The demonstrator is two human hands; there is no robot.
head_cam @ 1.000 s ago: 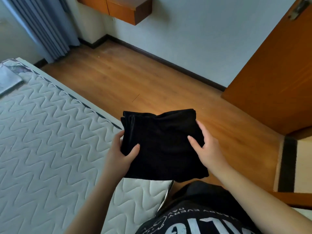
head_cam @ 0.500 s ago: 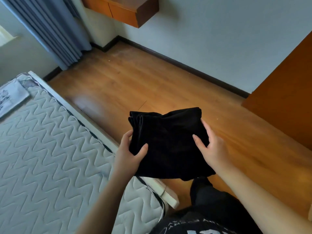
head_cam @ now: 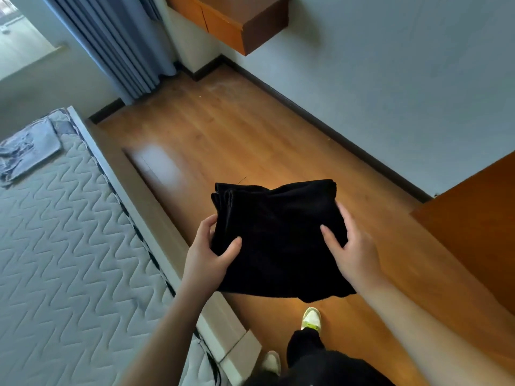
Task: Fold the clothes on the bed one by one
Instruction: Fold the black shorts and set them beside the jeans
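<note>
Two bare hands hold a folded black garment (head_cam: 278,240) in the air above a wooden floor (head_cam: 223,135). The left hand (head_cam: 207,256) grips the garment's left edge, thumb pressed on top and fingers curled underneath. The right hand (head_cam: 352,246) grips the right edge the same way, thumb lying across the top and fingers wrapped around the side. The garment is a thick, roughly square bundle, with stacked folded layers showing at its far left corner; its near edge sags slightly between the hands. What kind of clothing it is cannot be told, as the fabric is uniformly dark.

Below the garment, close to the person, are two feet in pale shoes (head_cam: 310,319) and dark trousers. To the left of the hands runs the light wooden frame of a bed (head_cam: 156,218), carrying a bare quilted mattress (head_cam: 55,260). Farther left, at the mattress's far end, lies a grey-blue folded cloth (head_cam: 28,151). Beyond the hands are blue curtains (head_cam: 117,43), a pale wall and a wall-mounted wooden cabinet (head_cam: 237,20). To the right stands an orange-brown wooden panel (head_cam: 473,232).
</note>
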